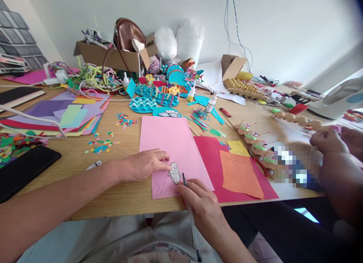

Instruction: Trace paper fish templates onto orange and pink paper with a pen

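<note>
Pink paper [167, 136] lies at the table's front edge, with a fish outline [160, 184] drawn near its lower left corner. Beside that outline rests a small white fish cutout [174, 173] with dark drawn lines. My left hand [147, 165] lies on the paper with fingers stretched out, its fingertips at the cutout's left edge. A clear-barrelled pen [192, 225] is held in my right hand [200, 202], one dark end close to the cutout and the other toward my lap. My right fingertips rest by the cutout's tail, partly hiding it.
Red paper [208, 157] and orange paper [241, 174] lie at right. Another person's hand [330, 142] is at far right. Glue bottles [211, 103], blue fish crafts [143, 104] and confetti [103, 145] spread behind. A black phone [28, 170] lies left; part of another cutout [95, 164] shows behind my forearm.
</note>
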The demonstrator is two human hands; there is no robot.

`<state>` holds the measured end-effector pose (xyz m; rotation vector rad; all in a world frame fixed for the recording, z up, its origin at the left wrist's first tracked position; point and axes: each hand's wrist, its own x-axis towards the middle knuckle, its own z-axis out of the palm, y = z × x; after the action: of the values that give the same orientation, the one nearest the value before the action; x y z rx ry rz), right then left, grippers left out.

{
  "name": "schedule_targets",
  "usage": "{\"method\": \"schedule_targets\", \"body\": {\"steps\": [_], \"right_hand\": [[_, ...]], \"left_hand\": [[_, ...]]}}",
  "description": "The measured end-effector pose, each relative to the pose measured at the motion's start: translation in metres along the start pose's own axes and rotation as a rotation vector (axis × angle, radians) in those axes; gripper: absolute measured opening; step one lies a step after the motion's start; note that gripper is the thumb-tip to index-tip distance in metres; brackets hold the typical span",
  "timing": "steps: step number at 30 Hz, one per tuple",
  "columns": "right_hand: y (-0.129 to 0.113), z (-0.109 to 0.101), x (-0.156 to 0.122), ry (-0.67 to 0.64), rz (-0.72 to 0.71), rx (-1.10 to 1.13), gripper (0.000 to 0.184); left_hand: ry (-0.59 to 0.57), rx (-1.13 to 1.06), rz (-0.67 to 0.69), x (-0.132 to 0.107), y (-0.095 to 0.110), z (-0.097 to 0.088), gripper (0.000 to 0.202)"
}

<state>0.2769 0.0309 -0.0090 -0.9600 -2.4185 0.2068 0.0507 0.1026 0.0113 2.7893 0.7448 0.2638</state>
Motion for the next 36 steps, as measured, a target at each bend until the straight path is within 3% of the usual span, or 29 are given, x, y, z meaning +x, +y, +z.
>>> {"method": "schedule_targets", "body": {"steps": [7,17,29,36], "right_hand": [[0.0,-0.001,0.001,0.001,0.027,0.056,0.022],[0.002,-0.001,0.003,0.022,0.046,0.09,0.019],[0.002,-0.005,0.005,-0.003,0.035,0.103,0.024],[0.001,-0.007,0.007,-0.011,0.038,0.113,0.026]], "left_hand": [[-0.059,-0.045,0.034,0.009,0.0,-0.008,0.039],[-0.05,-0.114,0.046,0.011,-0.001,-0.013,0.045],[-0.125,0.015,0.107,0.01,0.003,-0.022,0.049],[-0.112,0.081,0.057,0.004,0.005,-0.013,0.041]]}}
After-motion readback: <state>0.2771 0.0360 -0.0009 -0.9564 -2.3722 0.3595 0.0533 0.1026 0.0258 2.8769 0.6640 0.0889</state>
